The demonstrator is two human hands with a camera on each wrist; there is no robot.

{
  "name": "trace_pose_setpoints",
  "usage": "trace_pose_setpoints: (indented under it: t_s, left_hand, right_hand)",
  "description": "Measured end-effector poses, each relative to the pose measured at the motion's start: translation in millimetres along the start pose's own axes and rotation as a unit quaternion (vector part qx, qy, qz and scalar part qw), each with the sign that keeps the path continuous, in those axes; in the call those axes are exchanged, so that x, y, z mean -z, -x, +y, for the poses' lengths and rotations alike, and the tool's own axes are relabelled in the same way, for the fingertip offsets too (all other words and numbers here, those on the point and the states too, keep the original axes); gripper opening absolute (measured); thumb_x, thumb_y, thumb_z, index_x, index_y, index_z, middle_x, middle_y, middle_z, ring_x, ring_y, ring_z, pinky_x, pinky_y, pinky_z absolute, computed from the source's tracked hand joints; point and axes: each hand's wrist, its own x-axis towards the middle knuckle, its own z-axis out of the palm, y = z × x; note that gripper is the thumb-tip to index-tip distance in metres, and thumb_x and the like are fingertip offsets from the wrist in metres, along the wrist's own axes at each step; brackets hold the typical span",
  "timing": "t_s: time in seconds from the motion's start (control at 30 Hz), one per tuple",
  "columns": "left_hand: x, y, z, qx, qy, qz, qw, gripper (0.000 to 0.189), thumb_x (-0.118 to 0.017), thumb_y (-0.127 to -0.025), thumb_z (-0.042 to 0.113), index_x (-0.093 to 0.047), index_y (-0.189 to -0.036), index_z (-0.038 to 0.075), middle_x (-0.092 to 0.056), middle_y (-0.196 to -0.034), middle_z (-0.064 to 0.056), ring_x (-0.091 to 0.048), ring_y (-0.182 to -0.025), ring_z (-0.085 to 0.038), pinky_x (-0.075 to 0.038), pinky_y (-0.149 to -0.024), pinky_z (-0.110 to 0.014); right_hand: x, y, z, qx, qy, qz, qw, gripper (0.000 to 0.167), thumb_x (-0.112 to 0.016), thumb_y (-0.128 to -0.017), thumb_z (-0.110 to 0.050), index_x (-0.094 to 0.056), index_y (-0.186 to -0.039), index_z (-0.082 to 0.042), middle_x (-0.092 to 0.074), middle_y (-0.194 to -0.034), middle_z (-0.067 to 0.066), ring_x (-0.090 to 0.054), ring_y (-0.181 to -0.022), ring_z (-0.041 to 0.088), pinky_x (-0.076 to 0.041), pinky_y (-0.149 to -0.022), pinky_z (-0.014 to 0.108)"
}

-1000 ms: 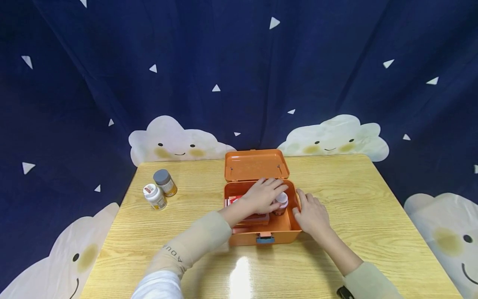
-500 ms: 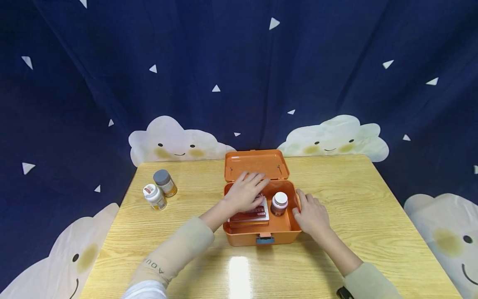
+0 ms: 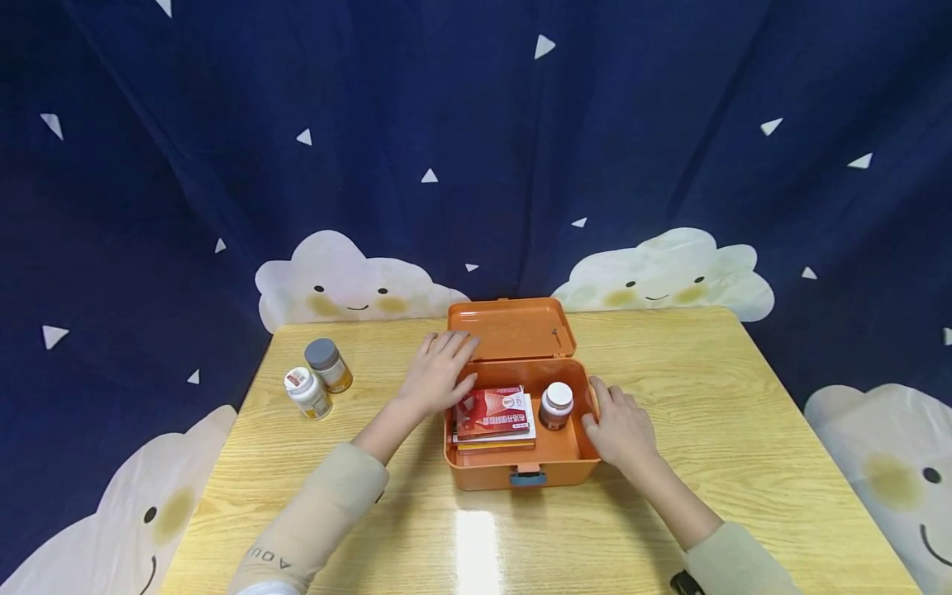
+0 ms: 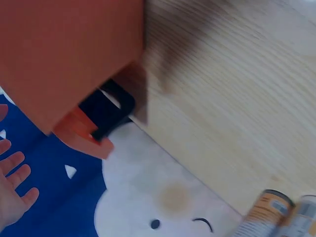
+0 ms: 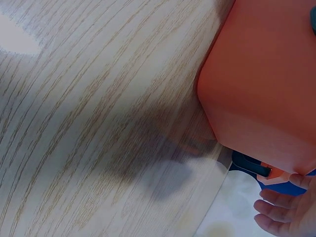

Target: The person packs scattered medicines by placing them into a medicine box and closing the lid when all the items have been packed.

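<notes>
An orange storage box [image 3: 483, 475] stands with its lid [image 3: 513, 326] tipped back. Inside, to the left, lie stacked medicine boxes with a red one [image 3: 492, 411] on top; a white-capped pill bottle [image 3: 556, 405] stands upright to the right. My left hand [image 3: 439, 376] hovers over the box's back left corner, fingers spread, holding nothing. In the left wrist view this hand [image 4: 15, 185] shows beside the box wall [image 4: 74, 54]. My right hand [image 3: 625, 428] rests at the right rim, fingers relaxed; the right wrist view shows its fingers [image 5: 276, 210] loosely extended by the box.
At the left of the wooden table [image 3: 699, 388] stand two more bottles, a grey-capped one [image 3: 330, 364] and a white-capped one [image 3: 308, 392], side by side. A blue latch [image 3: 528, 478] is on the box front. A dark blue curtain [image 3: 476, 124] hangs behind.
My left hand has left the white-capped bottle inside the box and moved left over the medicine boxes to the left rim, uncovering both. The right hand has stayed put.
</notes>
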Motion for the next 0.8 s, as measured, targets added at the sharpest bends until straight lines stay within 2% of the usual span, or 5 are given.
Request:
trace_pose_setpoints:
  t_s: [0.17, 0.37, 0.47, 0.63, 0.8]
  left_hand:
    - [0.3, 11.7, -16.9, 0.036, 0.015, 0.011, 0.9992, 0.054, -0.055, -0.085, 0.035, -0.044, -0.132, 0.01, -0.047, -0.13, -0.011, -0.041, -0.12, -0.028, -0.027, -0.101, -0.047]
    - [2.9, 24.8, -35.3, 0.08, 0.021, 0.0, 0.9966, 0.056, -0.054, -0.086, 0.034, -0.041, -0.134, 0.009, -0.044, -0.132, -0.013, -0.039, -0.122, -0.029, -0.025, -0.103, -0.048]
    - [4.7, 30.6, -44.6, 0.1, 0.027, 0.006, 0.9946, 0.055, -0.054, -0.086, 0.033, -0.041, -0.134, 0.008, -0.044, -0.132, -0.014, -0.039, -0.122, -0.03, -0.025, -0.102, -0.048]
    - [6.1, 41.6, -61.9, 0.143, 0.038, 0.021, 0.9888, 0.055, -0.054, -0.086, 0.031, -0.041, -0.133, 0.006, -0.044, -0.131, -0.015, -0.039, -0.121, -0.031, -0.025, -0.101, -0.047]
    - [6.1, 55.1, -77.8, 0.194, 0.06, 0.021, 0.979, 0.056, -0.053, -0.087, 0.031, -0.039, -0.134, 0.004, -0.04, -0.134, -0.016, -0.035, -0.124, -0.033, -0.021, -0.103, -0.049]
  right_hand:
    - [0, 0.1, 1, 0.0, 0.0, -0.002, 1.0, 0.056, -0.051, -0.083, -0.023, -0.036, -0.135, -0.007, -0.05, -0.116, 0.022, -0.049, -0.103, 0.041, -0.04, -0.077, 0.056]
    - [-1, 0.0, 1, 0.002, 0.001, -0.001, 1.0, 0.056, -0.052, -0.083, -0.023, -0.037, -0.134, -0.007, -0.051, -0.115, 0.022, -0.05, -0.101, 0.041, -0.04, -0.077, 0.055]
    - [-1, -0.2, 1, 0.003, 0.002, -0.001, 1.0, 0.056, -0.052, -0.083, -0.024, -0.036, -0.135, -0.007, -0.051, -0.114, 0.022, -0.05, -0.1, 0.041, -0.04, -0.077, 0.055]
    - [-1, -0.4, 1, 0.004, 0.002, -0.002, 1.0, 0.057, -0.051, -0.083, -0.024, -0.036, -0.135, -0.007, -0.051, -0.115, 0.023, -0.05, -0.101, 0.041, -0.04, -0.078, 0.056]
    - [-1, -0.4, 1, 0.004, 0.002, -0.002, 1.0, 0.056, -0.051, -0.083, -0.024, -0.036, -0.135, -0.007, -0.051, -0.115, 0.022, -0.05, -0.101, 0.041, -0.04, -0.077, 0.056]
